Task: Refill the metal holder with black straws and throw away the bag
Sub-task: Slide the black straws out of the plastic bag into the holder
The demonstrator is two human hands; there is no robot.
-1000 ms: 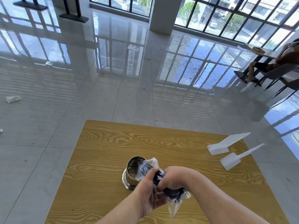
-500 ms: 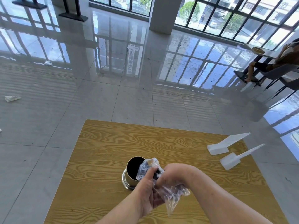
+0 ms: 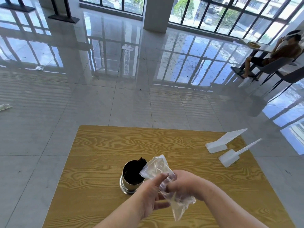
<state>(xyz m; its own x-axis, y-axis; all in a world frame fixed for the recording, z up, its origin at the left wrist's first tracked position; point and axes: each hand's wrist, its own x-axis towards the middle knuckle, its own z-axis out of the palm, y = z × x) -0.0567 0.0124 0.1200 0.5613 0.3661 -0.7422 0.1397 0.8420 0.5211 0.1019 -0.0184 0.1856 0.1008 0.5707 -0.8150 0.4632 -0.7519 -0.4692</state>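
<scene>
The round metal holder [image 3: 130, 186] stands on the wooden table [image 3: 102, 153], full of black straws [image 3: 133, 171] whose ends poke above its far rim. The clear plastic bag [image 3: 156, 167] looks empty and hangs crumpled just right of the holder, its open mouth near the rim. My right hand [image 3: 182, 183] pinches the bag at its middle. My left hand [image 3: 153, 195] is beside it with the thumb up and fingers spread, touching the bag from below.
Two white plastic sign stands [image 3: 218, 143] [image 3: 230, 157] lie at the table's right edge. Glossy tiled floor surrounds the table, with scraps of litter [image 3: 5, 106] at left. A seated person [image 3: 269, 55] and chairs are at the far right.
The black straws have slid out of the bag into the holder. The bag is now empty and lifted slightly, and my left hand's fingers have opened.
</scene>
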